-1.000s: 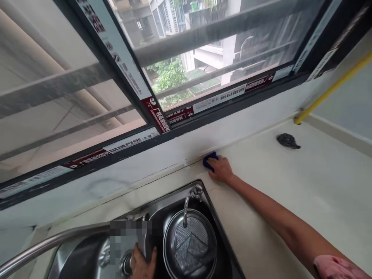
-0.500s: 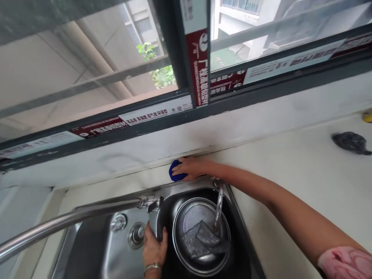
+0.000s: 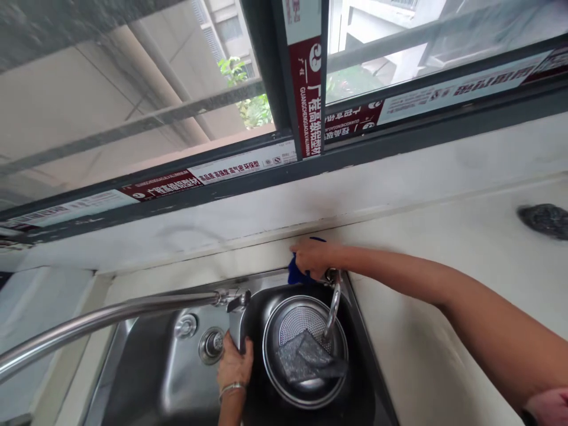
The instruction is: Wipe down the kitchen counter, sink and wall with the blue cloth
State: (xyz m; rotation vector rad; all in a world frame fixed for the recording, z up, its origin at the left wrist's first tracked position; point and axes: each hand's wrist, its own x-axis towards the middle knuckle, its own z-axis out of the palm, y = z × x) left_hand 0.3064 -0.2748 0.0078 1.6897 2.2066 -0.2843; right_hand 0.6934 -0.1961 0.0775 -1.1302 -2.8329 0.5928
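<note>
My right hand (image 3: 316,255) is closed on a bunched blue cloth (image 3: 298,273), pressing it at the back rim of the steel double sink (image 3: 271,279), just left of a small curved spout (image 3: 335,299). Part of the cloth hides under the fingers. Thumb and fingers of my left hand (image 3: 235,362) straddle the divider (image 3: 235,325) between the two basins and grip it. A round perforated steel strainer (image 3: 264,358) sits in the right basin, with a grey mesh cloth (image 3: 306,358) lying in it.
A long chrome faucet (image 3: 133,316) stretches left over the left basin, where a drain (image 3: 212,345) shows. A dark crumpled bundle (image 3: 545,220) lies on the pale countertop (image 3: 444,236) at right. Behind the sink rises a low wall under a window frame (image 3: 248,183).
My right hand has slid the blue cloth rightward along the back ledge, down onto the sink rim near the small spout. My left hand stays on the divider. The view has shifted slightly.
</note>
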